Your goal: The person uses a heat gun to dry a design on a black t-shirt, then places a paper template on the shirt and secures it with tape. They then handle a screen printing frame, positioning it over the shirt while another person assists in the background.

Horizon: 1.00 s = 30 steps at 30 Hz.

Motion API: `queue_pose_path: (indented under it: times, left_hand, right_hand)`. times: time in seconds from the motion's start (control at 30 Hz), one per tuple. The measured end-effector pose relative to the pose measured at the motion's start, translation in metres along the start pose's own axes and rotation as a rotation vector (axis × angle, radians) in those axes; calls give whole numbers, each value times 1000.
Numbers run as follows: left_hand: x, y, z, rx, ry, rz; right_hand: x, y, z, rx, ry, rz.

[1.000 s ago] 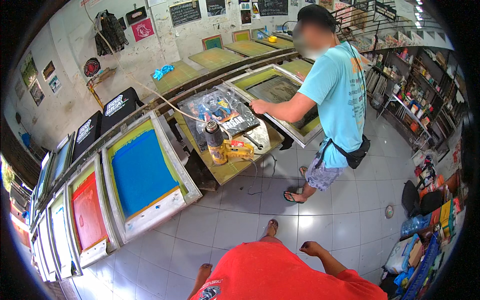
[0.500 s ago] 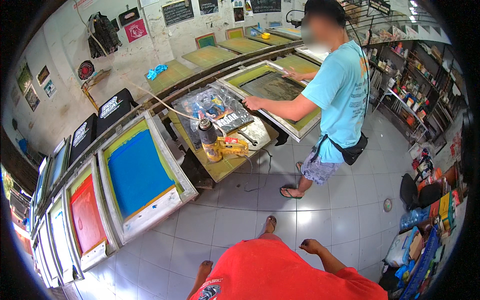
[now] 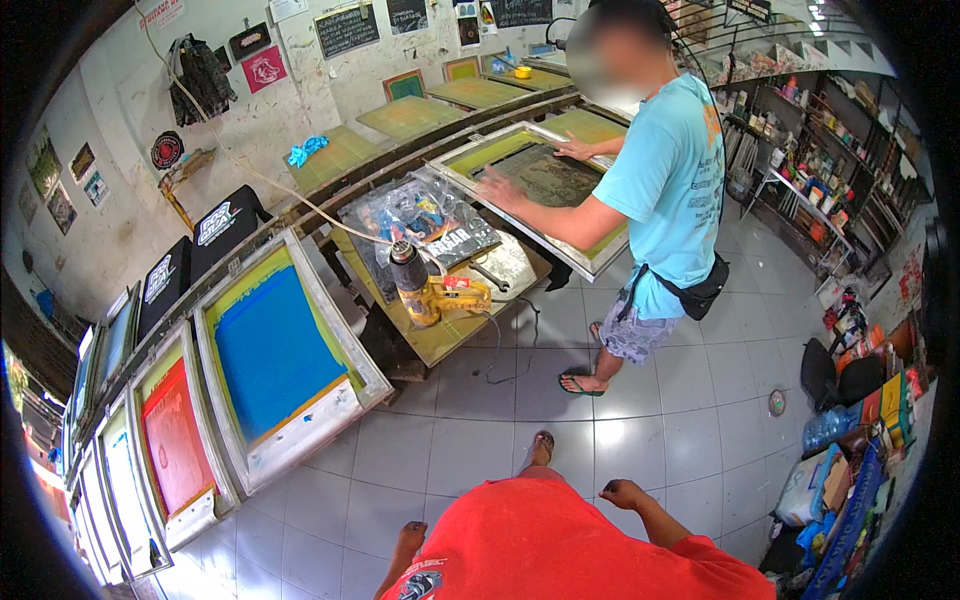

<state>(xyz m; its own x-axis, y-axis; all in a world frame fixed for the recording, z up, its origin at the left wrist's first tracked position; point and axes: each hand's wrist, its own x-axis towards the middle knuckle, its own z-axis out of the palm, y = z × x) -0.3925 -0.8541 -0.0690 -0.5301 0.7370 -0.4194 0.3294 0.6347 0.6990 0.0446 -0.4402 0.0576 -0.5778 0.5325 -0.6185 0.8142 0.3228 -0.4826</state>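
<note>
My left hand (image 3: 411, 537) hangs low beside my red shirt, its fingers loosely curled and nothing seen in it. On the other side my right hand (image 3: 622, 493) hangs over the tiled floor, closed and holding nothing visible. Neither touches any object. Ahead, a co-worker in a light blue shirt (image 3: 655, 160) bends over a screen-printing frame (image 3: 597, 262) with a dark image area, both hands spread above or on its surface. Nearer to me, a yellow heat gun (image 3: 440, 297) stands on a board, nozzle up, beside a clear plastic bag (image 3: 405, 210) and a wrench (image 3: 490, 277).
Along the left, a row of stations holds a blue-inked screen (image 3: 275, 340), a red-inked screen (image 3: 180, 430) and black shirts (image 3: 215, 225). Shelves of bottles (image 3: 820, 190) line the right. A water bottle (image 3: 825, 427) and boxes lie below them. A cord trails from the heat gun.
The co-worker's left hand has let go of the screen frame's edge and now hovers open over it. My view has shifted slightly; my hands hang as before.
</note>
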Motion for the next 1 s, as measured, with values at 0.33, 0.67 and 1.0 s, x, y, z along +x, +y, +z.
queue_pose_path:
  times: [0.33,0.67,1.0]
  left_hand:
    - [-10,52,-10,-138,46,-293]
    - [-6,42,0,-26,70,-342]
    - [4,44,-12,-2,-12,-201]
  right_hand:
    - [-2,1,-6,7,10,26]
    - [5,5,-4,-30,-5,11]
    - [7,10,-5,-15,4,24]
